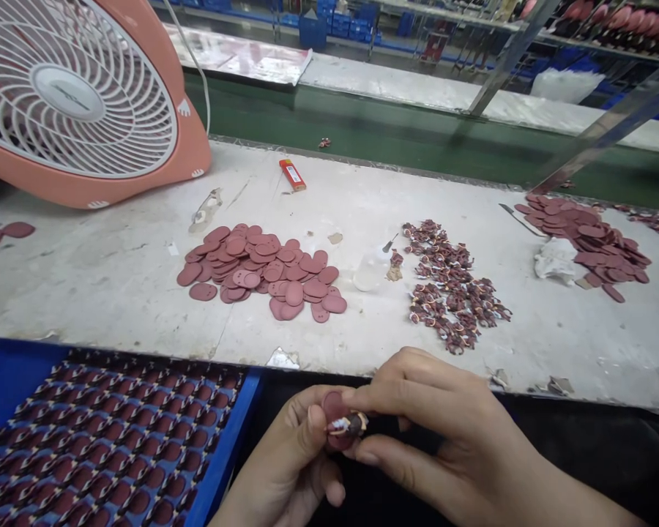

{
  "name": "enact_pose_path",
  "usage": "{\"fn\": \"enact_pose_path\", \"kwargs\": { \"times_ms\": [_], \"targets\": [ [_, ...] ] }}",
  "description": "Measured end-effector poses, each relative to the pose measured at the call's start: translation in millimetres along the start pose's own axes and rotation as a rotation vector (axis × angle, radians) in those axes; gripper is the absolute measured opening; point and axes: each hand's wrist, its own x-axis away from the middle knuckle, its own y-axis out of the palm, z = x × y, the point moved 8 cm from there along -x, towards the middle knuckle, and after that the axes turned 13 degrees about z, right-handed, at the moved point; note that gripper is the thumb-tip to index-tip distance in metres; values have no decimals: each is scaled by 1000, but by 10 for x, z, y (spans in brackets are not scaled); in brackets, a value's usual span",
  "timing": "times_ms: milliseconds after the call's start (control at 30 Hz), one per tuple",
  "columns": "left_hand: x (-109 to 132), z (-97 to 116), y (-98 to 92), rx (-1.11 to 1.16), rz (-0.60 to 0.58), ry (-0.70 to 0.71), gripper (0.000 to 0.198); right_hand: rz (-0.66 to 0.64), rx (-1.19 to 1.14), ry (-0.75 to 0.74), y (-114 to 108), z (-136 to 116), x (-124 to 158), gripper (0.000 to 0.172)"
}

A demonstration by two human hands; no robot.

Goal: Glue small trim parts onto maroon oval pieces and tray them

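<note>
My left hand [288, 454] and my right hand [433, 417] meet low in the head view, just below the front edge of the white workbench [115, 285]. Together they pinch a maroon oval disc [334, 406] with a small maroon-and-white piece [347, 424] on its face. Fingers cover part of the disc. Above the hands lie a loose pile of maroon oval discs [258, 271] and a tangled heap of small maroon-and-white pieces [447, 285]. A second disc pile [582, 238] lies farther right.
A blue tray [104, 446] of finished-looking maroon pieces in rows sits at lower left. A pink-and-white fan [77, 95] stands at back left. A red lighter [293, 174], a knife [519, 219] and a white cloth [556, 260] lie on the bench. A green conveyor belt [362, 121] runs behind.
</note>
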Motion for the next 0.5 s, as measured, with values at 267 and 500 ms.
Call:
{"fn": "enact_pose_path", "kwargs": {
  "times_ms": [267,500],
  "targets": [
    [95,309,-97,-202,148,295,53,209,120,-158,9,-42,24,17],
    [291,644,-149,-383,363,667,27,280,433,-503,294,-138,132,32]
  ]
}}
